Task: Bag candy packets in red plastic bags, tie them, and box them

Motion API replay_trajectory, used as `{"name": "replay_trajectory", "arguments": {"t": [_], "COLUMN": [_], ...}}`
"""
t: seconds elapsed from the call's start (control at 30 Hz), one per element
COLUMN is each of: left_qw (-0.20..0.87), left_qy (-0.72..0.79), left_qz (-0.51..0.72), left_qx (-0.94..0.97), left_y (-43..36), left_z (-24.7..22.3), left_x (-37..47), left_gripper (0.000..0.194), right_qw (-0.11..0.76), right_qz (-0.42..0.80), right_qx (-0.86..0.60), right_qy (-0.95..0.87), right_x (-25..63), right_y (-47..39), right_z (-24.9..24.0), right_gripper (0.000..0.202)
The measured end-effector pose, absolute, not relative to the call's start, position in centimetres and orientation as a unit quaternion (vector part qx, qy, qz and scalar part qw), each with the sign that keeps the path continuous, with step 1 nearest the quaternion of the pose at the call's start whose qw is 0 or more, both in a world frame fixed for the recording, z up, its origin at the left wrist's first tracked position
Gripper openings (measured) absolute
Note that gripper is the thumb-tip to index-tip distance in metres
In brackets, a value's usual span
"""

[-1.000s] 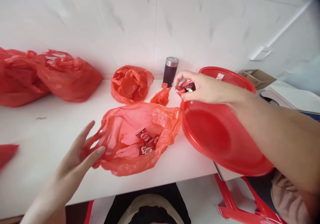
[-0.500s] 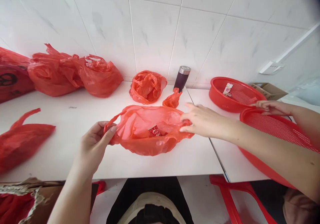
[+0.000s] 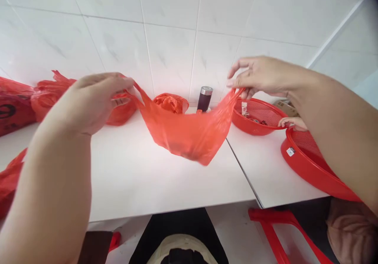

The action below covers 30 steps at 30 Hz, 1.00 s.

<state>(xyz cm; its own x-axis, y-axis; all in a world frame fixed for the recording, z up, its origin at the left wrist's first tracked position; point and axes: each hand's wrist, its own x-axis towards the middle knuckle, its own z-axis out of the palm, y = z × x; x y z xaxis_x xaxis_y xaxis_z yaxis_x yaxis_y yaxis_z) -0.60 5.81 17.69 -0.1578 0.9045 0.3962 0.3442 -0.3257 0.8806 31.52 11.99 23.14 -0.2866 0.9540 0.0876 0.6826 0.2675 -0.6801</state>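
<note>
A thin red plastic bag (image 3: 186,132) hangs in the air above the white table, stretched between both hands by its handles. Something darker shows faintly through its bottom. My left hand (image 3: 99,95) pinches the left handle. The right handle is gripped by my right hand (image 3: 251,77), between thumb and fingers. Behind the bag, a crumpled red bag (image 3: 174,102) and a dark bottle with a silver lid (image 3: 204,98) stand near the tiled wall.
More red bags (image 3: 49,96) line the back left, and one (image 3: 12,177) lies at the left edge. On the right, another person's hand (image 3: 293,123) touches a red basket (image 3: 256,128) holding small packets, beside a larger red basket (image 3: 304,161). A red stool (image 3: 273,216) stands below.
Both hands have lifted the red bag off the table, and it now hangs closed-up between them. The other person's basket has shifted left in view, with more packets showing.
</note>
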Motion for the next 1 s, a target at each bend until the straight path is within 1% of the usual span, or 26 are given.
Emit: {"name": "replay_trajectory", "arguments": {"t": [0.07, 0.13, 0.27, 0.3, 0.4, 0.47, 0.5, 0.57, 0.6, 0.67, 0.73, 0.83, 0.87, 0.93, 1.0], "left_qw": [0.328, 0.395, 0.47, 0.481, 0.5, 0.501, 0.502, 0.505, 0.511, 0.53, 0.547, 0.573, 0.584, 0.599, 0.599], "left_qy": [0.442, 0.397, 0.335, 0.33, 0.356, 0.377, 0.381, 0.388, 0.392, 0.399, 0.402, 0.39, 0.38, 0.362, 0.347], "left_qz": [0.583, 0.582, 0.554, 0.536, 0.447, 0.374, 0.338, 0.277, 0.256, 0.24, 0.256, 0.288, 0.294, 0.304, 0.314], "left_qx": [0.597, 0.59, 0.601, 0.61, 0.651, 0.683, 0.7, 0.72, 0.721, 0.709, 0.688, 0.66, 0.654, 0.647, 0.65], "left_y": [6.3, 6.7, 7.6, 8.0, 9.0, 9.6, 9.8, 10.2, 10.3, 10.6, 11.1, 11.7, 11.9, 12.1, 12.1], "left_z": [18.2, 18.3, 18.5, 18.6, 19.0, 19.1, 19.1, 19.1, 19.0, 18.6, 18.1, 17.0, 16.6, 15.9, 15.6], "left_x": [-0.7, -0.5, 0.9, 1.4, 3.0, 4.2, 4.8, 5.8, 6.1, 6.2, 5.8, 4.8, 4.5, 4.0, 3.5], "left_gripper": [0.021, 0.019, 0.014, 0.018, 0.047, 0.058, 0.058, 0.047, 0.041, 0.039, 0.041, 0.038, 0.037, 0.035, 0.034], "right_qw": [0.277, 0.271, 0.287, 0.288, 0.282, 0.295, 0.306, 0.343, 0.365, 0.404, 0.406, 0.355, 0.353, 0.403, 0.451], "right_qz": [0.263, 0.263, 0.258, 0.26, 0.271, 0.28, 0.284, 0.287, 0.286, 0.277, 0.287, 0.365, 0.386, 0.392, 0.387], "right_qx": [-0.528, -0.523, -0.496, -0.485, -0.445, -0.407, -0.383, -0.331, -0.307, -0.28, -0.283, -0.289, -0.286, -0.276, -0.257], "right_qy": [-0.758, -0.764, -0.778, -0.784, -0.806, -0.818, -0.824, -0.831, -0.831, -0.826, -0.82, -0.811, -0.803, -0.78, -0.762], "right_x": [31.9, 32.1, 31.7, 31.3, 29.1, 26.9, 25.8, 23.9, 23.2, 22.6, 22.8, 23.8, 24.1, 24.5, 24.6], "right_y": [12.3, 12.6, 12.6, 12.6, 12.4, 12.1, 12.0, 11.9, 11.9, 12.2, 12.8, 13.5, 13.5, 12.8, 11.4], "right_z": [23.4, 23.8, 24.9, 25.2, 25.5, 25.3, 25.1, 24.3, 23.7, 22.2, 20.1, 17.1, 16.4, 15.7, 15.7], "right_gripper": [0.027, 0.026, 0.024, 0.024, 0.023, 0.023, 0.023, 0.021, 0.021, 0.022, 0.023, 0.018, 0.016, 0.013, 0.015]}}
